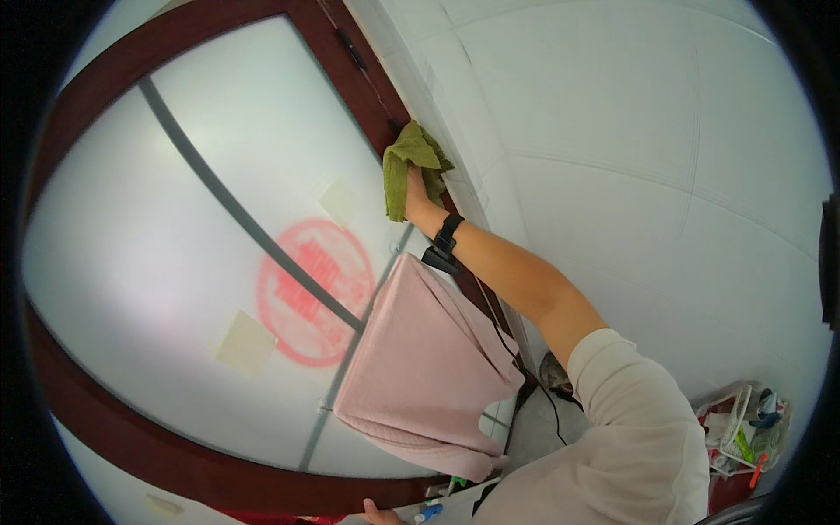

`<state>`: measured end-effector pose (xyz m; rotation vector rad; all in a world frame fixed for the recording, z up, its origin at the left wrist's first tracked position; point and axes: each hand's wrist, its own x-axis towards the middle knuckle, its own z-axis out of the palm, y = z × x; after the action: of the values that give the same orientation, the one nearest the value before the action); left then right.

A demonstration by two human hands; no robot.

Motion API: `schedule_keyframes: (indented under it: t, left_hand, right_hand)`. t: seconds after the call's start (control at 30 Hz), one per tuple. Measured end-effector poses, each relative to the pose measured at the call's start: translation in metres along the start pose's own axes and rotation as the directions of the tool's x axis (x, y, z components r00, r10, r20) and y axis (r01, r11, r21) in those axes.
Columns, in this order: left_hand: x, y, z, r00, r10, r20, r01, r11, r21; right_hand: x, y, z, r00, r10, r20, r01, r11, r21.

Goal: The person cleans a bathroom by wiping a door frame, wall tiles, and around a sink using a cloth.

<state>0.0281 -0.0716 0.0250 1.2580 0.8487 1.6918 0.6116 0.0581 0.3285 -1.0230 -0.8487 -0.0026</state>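
Observation:
My right hand [416,194] is closed on a green cloth [404,166], pressing it to the dark red-brown frame of a door [372,96] on the hinge side. The cloth drapes over my fingers and hides most of them. A black band with a small device [444,241] circles that wrist, and a cable hangs from it. At the lower edge, my left hand [381,514] grips the door's edge; only a finger or thumb and part of the hand show. Between my arms a pink towel [420,359] hangs on the frosted glass panel [157,262].
White tiled wall [612,157] stands close on the right. A white wire basket [744,429] with assorted items sits low at the right. A blue-capped item [429,512] lies beside my left hand. The glass bears a red round print [315,293] and pale square patches [247,343].

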Motion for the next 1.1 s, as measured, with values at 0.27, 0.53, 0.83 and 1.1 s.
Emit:
schedule_keyframes:
  t: [0.27,0.53,0.83,1.1]
  left_hand:
    - [0.052,0.013,0.043,0.971,0.237,0.03,-0.231,0.903,0.361]
    - [0.092,0.012,0.096,0.879,0.42,0.227,-0.467,0.662,0.586]
    - [0.119,0.004,0.125,0.796,0.511,0.325,-0.555,0.401,0.729]
    - [0.124,-0.021,0.139,0.755,0.569,0.325,-0.545,0.269,0.794]
  right_hand:
    - [0.047,-0.045,-0.005,0.979,-0.192,0.07,0.164,0.942,0.293]
    - [0.141,-0.072,-0.006,0.924,-0.317,0.216,0.359,0.913,-0.193]
    - [0.154,-0.094,-0.004,0.998,-0.005,0.056,-0.013,0.947,0.321]
    - [0.212,-0.086,-0.008,0.775,-0.584,0.241,0.617,0.617,-0.488]
